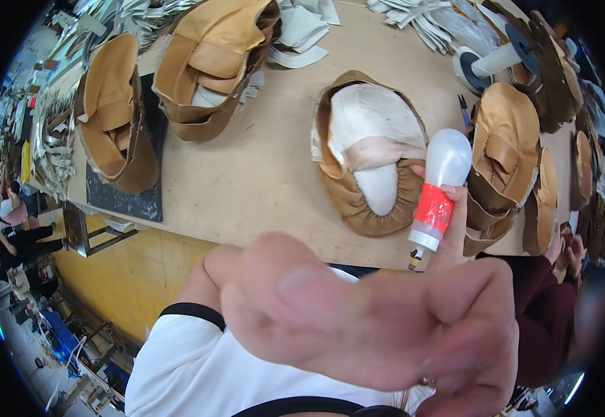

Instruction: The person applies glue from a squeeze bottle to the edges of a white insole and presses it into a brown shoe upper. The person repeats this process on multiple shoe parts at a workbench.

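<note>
Raised close to the camera, my left hand (365,320) is large and blurred across the lower middle; some fingers look bent, but its grip is unclear. My right hand (455,208) is wrapped round a squeeze bottle (448,158), translucent with a red band, its nozzle pointing down. Just left of the bottle, a brown shoe upper (365,215) lies on the table, with a white lining and gathered toe. The bottle's side overlaps the upper's right edge. The right forearm is partly hidden behind the left hand.
More tan-lined shoe uppers (215,48) stand on the table (247,181), one on a dark board (118,205). Uppers (501,139) crowd the right, near a spool (494,62) and a blue-handled tool (464,110). Another person's hands (570,250) are at far right. White pieces (302,31) lie behind.
</note>
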Demonstrator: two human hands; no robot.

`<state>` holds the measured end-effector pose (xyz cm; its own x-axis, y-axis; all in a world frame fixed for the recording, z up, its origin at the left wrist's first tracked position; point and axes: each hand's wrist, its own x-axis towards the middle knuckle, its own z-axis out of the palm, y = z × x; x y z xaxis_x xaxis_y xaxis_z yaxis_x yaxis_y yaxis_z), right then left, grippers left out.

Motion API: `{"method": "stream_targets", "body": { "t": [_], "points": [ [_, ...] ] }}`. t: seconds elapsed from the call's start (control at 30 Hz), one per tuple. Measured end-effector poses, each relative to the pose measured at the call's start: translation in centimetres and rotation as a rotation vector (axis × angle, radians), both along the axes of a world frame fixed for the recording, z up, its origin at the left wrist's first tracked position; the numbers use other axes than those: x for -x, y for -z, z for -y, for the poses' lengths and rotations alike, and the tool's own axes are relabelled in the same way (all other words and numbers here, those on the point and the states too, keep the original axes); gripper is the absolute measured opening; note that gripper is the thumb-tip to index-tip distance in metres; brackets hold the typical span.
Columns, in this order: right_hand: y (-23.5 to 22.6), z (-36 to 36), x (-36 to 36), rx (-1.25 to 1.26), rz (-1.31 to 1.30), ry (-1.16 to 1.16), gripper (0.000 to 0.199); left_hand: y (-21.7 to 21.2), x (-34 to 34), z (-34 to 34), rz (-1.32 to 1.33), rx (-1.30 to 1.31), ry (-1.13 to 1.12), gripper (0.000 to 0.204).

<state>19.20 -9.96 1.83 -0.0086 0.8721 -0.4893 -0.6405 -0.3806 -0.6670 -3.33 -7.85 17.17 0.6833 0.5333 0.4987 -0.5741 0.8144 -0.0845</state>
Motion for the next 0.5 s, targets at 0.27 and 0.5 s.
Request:
{"method": "stream_targets", "body": {
  "t": [0.27, 0.5],
  "points": [
    [-0.9, 0.8, 0.7, -0.007, 0.098, -0.026, 0.058, 11.1, -1.3, -7.4, -1.936, -1.611, -1.1, 0.08],
    [0.3, 1.3, 0.3, -0.006, -0.025, -0.075, 0.059, 16.5, -2.2, -6.4, -2.169, -1.802, -1.398, 0.117]
  ]
}}
